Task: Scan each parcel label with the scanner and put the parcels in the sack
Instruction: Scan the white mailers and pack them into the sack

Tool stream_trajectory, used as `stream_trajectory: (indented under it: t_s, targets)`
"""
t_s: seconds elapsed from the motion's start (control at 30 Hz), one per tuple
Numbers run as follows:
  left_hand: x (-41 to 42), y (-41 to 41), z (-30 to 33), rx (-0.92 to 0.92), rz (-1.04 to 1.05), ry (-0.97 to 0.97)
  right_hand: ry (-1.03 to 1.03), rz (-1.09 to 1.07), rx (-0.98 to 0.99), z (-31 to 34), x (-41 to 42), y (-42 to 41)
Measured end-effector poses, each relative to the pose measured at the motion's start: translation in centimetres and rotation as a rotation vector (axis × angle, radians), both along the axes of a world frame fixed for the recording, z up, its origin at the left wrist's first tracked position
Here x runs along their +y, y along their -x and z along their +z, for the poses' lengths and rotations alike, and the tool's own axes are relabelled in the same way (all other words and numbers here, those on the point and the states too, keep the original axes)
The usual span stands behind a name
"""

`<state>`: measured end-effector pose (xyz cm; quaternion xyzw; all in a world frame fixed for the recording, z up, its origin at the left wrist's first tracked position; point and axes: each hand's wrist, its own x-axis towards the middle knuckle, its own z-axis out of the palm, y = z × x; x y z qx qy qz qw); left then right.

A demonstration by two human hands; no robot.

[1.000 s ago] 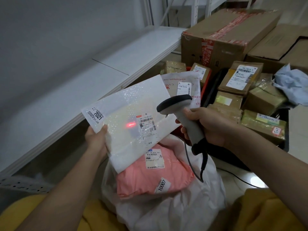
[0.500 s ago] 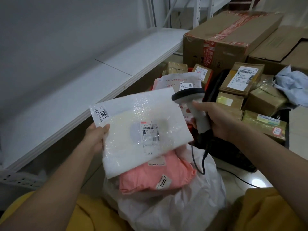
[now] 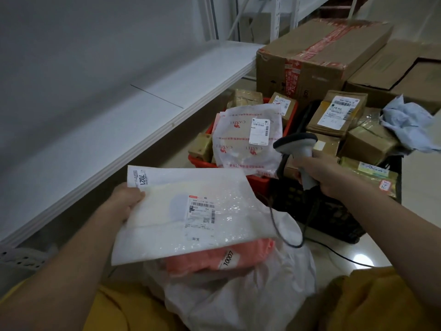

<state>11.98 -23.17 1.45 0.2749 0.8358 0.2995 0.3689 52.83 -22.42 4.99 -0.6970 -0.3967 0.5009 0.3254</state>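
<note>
The left hand (image 3: 125, 201) grips a white padded envelope (image 3: 188, 216) by its left edge, thumb curled over the top face and the other fingers hidden beneath it. The envelope lies nearly flat, label (image 3: 201, 212) facing up, to the right of the thumb; a tag reading 7021 sits on the corner just above the thumb. Under the envelope's lower edge, below and to the right of the left fingers, a pink parcel (image 3: 214, 259) marked 10007 lies in the open mouth of a white sack (image 3: 250, 297); the envelope hovers over that mouth, partly covering the pink parcel.

The right hand (image 3: 322, 173) is wrapped around the handle of a grey scanner (image 3: 297, 145), whose head points left, above and left of the knuckles. Its dark cable (image 3: 281, 225) loops down from below the fist toward the sack. Just left of the scanner head, a white plastic mailer (image 3: 245, 139) with red print lies over a red crate (image 3: 257, 181) that also holds small brown boxes. Beyond the right fingers more taped brown parcels (image 3: 338, 115) are stacked, with large cardboard boxes (image 3: 317, 56) behind them. A white shelf (image 3: 119, 120) runs along the far side of the left hand.
</note>
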Motion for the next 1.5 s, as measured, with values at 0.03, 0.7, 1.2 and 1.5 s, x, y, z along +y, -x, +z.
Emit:
stream_trajectory:
  t_s: [0.03, 0.7, 1.2, 1.5]
  targets:
    - [-0.1, 0.6, 0.4, 0.005, -0.008, -0.023, -0.064, 0.041, -0.150, 0.1, 0.1, -0.2]
    - [-1.1, -2.0, -4.7, 0.175, -0.006, 0.113, -0.072, 0.256, -0.361, -2.9, -1.9, -1.1]
    - [-4.8, -10.9, -10.6, 0.404, -1.201, 0.495, -0.108, 0.207, -0.235, -3.6, 0.0, -0.3]
    - [-4.4, -11.6, -13.3, 0.546, -1.275, 0.519, 0.058, 0.199, -0.121, -6.8, 0.2, -0.5]
